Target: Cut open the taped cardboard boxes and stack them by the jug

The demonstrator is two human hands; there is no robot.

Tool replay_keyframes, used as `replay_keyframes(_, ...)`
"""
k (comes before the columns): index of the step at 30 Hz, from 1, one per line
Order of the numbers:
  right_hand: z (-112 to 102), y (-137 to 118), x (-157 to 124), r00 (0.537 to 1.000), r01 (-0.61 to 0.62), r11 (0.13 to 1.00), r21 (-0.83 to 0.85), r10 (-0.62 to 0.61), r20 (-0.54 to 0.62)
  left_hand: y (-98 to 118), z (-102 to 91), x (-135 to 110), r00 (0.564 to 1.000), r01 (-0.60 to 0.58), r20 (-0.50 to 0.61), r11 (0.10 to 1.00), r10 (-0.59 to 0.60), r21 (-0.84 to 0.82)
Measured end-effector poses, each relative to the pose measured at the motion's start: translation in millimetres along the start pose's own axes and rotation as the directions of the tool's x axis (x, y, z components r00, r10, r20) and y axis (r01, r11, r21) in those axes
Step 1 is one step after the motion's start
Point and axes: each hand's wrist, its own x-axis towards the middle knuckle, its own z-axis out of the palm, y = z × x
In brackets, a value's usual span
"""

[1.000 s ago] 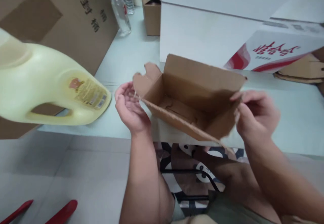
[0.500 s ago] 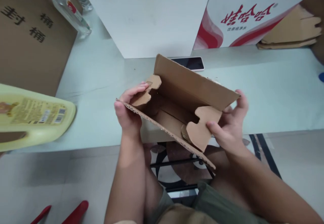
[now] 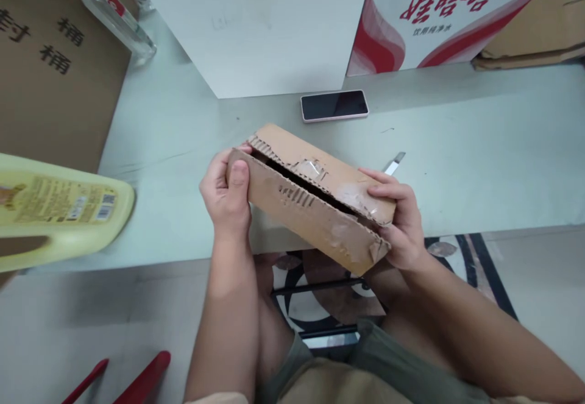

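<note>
A small brown cardboard box point(image 3: 315, 221) is held up between my hands, tilted down to the right, over the table's front edge. Its two long flaps are folded inward, and a narrow dark gap runs between their torn, ragged edges. Bits of clear tape cling to the surface. My left hand point(image 3: 226, 187) grips the left end, thumb on the near flap. At the right end, my right hand point(image 3: 400, 221) is wrapped round the corner, fingers on the far flap. Behind that hand lies a utility knife point(image 3: 395, 163), its handle partly hidden.
A phone point(image 3: 334, 105) lies beyond the box, before a white box point(image 3: 278, 32) and a red-and-white carton point(image 3: 429, 20). Left are a yellow jug point(image 3: 114, 209), a clear bottle point(image 3: 114, 17) and a large carton point(image 3: 55, 99). Flattened cardboard point(image 3: 534, 29) is at back right.
The box's two long flaps have swung from standing open to nearly meeting, covering the inside. My right hand has moved from the end flap to the corner. The phone and knife are now uncovered.
</note>
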Motion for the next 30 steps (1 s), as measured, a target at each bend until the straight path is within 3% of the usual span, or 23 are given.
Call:
replay_keyframes(4,2,3,-1,1.0,-0.01,0.998,0.066,0.012,-0.028,1,-2.2,1,0.999,-0.031,0.038,0.997,0.028,0.072)
replay_keyframes(8,5,2,-1,0.997,-0.02,0.999,0.026,0.022,-0.068,2,-4.6,4,0.991,-0.097,0.095,0.992,0.089,0.083)
replay_keyframes(16,2,1,-3,0.993,-0.086,0.996,-0.021,0.084,-0.081,16,1.1,2,0.996,-0.002,0.088,0.997,-0.004,0.076)
replay_keyframes(30,5,8,-5,0.996,-0.081,0.99,0.113,0.086,-0.036,17,-0.6,6,0.996,-0.023,0.086,0.996,0.016,0.084)
